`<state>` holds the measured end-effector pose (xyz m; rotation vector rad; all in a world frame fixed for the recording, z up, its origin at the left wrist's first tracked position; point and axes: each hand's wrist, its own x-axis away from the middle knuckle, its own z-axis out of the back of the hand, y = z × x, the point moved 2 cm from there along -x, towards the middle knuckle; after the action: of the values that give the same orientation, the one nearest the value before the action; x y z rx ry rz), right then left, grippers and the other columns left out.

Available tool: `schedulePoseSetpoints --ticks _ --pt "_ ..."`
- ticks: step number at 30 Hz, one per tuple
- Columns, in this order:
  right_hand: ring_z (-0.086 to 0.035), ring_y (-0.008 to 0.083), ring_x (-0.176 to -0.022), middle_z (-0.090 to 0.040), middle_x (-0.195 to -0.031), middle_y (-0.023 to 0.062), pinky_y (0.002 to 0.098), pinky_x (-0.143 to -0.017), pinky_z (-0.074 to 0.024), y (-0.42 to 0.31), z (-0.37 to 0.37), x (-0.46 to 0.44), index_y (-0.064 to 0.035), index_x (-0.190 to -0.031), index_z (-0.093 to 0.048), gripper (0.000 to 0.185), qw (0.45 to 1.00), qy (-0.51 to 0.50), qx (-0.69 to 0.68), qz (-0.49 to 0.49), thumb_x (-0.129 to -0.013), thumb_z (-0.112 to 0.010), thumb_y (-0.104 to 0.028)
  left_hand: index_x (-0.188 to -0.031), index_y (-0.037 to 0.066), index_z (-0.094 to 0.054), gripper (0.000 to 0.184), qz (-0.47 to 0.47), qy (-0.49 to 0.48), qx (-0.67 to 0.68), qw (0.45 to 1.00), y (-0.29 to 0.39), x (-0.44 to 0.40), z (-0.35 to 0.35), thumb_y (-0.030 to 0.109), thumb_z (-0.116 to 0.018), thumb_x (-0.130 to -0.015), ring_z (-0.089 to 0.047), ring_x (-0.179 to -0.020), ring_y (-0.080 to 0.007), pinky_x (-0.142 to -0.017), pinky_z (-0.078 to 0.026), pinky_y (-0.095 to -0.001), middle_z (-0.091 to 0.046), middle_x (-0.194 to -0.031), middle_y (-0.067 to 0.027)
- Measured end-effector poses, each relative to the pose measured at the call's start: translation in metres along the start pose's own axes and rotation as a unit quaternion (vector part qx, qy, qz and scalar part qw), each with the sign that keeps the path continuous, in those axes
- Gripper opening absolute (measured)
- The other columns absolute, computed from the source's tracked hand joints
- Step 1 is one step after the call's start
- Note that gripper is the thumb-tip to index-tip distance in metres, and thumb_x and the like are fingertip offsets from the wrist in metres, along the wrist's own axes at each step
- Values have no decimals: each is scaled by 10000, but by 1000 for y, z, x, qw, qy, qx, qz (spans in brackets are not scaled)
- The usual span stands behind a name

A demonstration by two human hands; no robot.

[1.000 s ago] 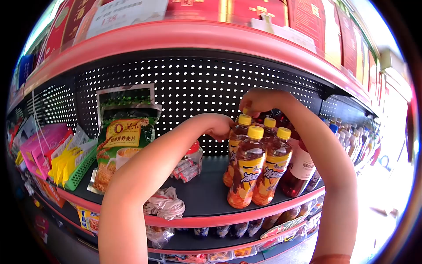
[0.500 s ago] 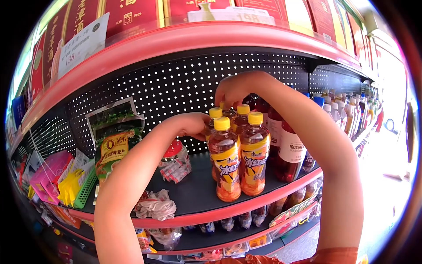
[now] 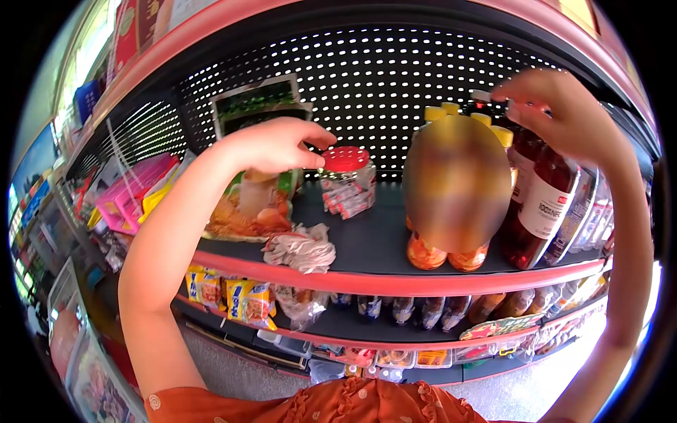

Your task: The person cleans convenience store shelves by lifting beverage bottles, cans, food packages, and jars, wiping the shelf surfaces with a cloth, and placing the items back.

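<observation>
My left hand [image 3: 278, 146] hovers beside a clear jar [image 3: 349, 190] with a red lid, thumb and fingers apart; whether a fingertip touches the lid I cannot tell. My right hand [image 3: 557, 113] is raised over the large dark-red juice bottles [image 3: 543, 204], its fingers loosely bent and apart, with nothing seen in them. Yellow-capped iced tea bottles [image 3: 427, 255] stand in a cluster on the shelf between my hands, their middles smeared by a blurred oval. White small packets show through the jar's wall.
A green food pouch [image 3: 261, 204] leans behind my left forearm. Crumpled whitish plastic [image 3: 302, 248] lies at the red shelf edge [image 3: 381, 283]. A pink basket [image 3: 134, 194] stands left. Noodle packs [image 3: 248, 302] and small bottles fill the shelf below.
Both hands have left the iced tea bottles. My left hand has moved left to the red-lidded jar, my right hand right over the juice bottles. The view has tilted down and turned left.
</observation>
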<state>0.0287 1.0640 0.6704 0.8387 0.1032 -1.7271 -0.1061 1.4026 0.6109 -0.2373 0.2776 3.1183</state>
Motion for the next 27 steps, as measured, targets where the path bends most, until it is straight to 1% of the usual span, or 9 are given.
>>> schedulePoseSetpoints --ticks 5,8,10,15,16,17,18,23,27 --pt "-645 285 -913 -665 -1036 154 358 -818 -509 -46 12 32 -14 -1088 -669 235 987 156 -40 19 -871 -610 -82 -1319 79 -558 474 48 -55 -42 996 20 78 -32 280 -651 -899 -589 -1160 -282 -981 -466 -369 -590 -1286 -151" --pt "-644 218 -946 -660 -1105 131 331 -854 -505 -71 25 37 2 -1134 -649 276 981 179 -77 -1 -863 -596 -7 -1298 116 -581 426 -61 -44 13 997 6 94 -70 323 -617 -928 -530 -1218 -309 -1029 -423 -392 -563 -1308 -155" --pt "-654 225 -901 -666 -1069 136 320 -826 -512 -113 15 25 4 -1138 -649 275 962 159 -219 -27 -870 -597 -33 -1291 114 -580 420 -75 -50 12 996 0 94 -87 302 -627 -919 -532 -1200 -294 -1030 -413 -390 -575 -1285 -128" --pt "-660 355 -875 -675 -959 202 413 -761 -538 -189 -42 -46 -11 -1208 -596 400 993 36 -113 22 -869 -629 -222 -1283 110 -577 409 -98 -19 73 992 -18 90 -110 259 -635 -907 -545 -1170 -283 -1009 -422 -374 -582 -1250 -117" --pt "-676 376 -779 -679 -808 216 456 -675 -549 -194 -69 -65 53 -1111 -588 392 993 52 -105 17 -863 -623 -249 -1285 108 -574 405 -92 -18 81 992 -18 91 -110 249 -633 -910 -537 -1180 -280 -1017 -417 -375 -572 -1263 -112" --pt "-692 348 -780 -691 -820 198 442 -679 -555 -198 -86 -84 49 -1096 -582 408 993 -34 -112 -16 -881 -619 -295 -1288 106 -570 402 -86 -20 89 992 -17 92 -112 238 -632 -913 -529 -1191 -277 -1025 -411 -376 -562 -1276 -108" --pt "-659 368 -934 -678 -980 218 466 -813 -526 -201 -96 -103 -14 -1243 -545 503 973 -165 -127 -98 -897 -599 -375 -1288 104 -569 404 -105 -6 86 991 -16 94 -112 237 -632 -911 -530 -1191 -278 -1016 -422 -377 -549 -1286 -108" --pt "-681 334 -933 -699 -976 193 424 -817 -542 -170 -189 -156 -12 -1212 -600 672 942 -263 -64 -199 -809 -623 -549 -1302 108 -559 426 -123 12 101 987 -21 106 -114 202 -639 -894 -541 -1185 -288 -1007 -436 -381 -541 -1301 -116" --pt "-678 306 -952 -697 -1029 193 399 -840 -533 -153 -203 -165 -21 -1027 -708 667 937 -258 -80 -223 -667 -670 -581 -1307 108 -556 450 -142 27 114 983 -29 108 -116 145 -642 -866 -542 -1190 -294 -1007 -439 -384 -544 -1308 -123"
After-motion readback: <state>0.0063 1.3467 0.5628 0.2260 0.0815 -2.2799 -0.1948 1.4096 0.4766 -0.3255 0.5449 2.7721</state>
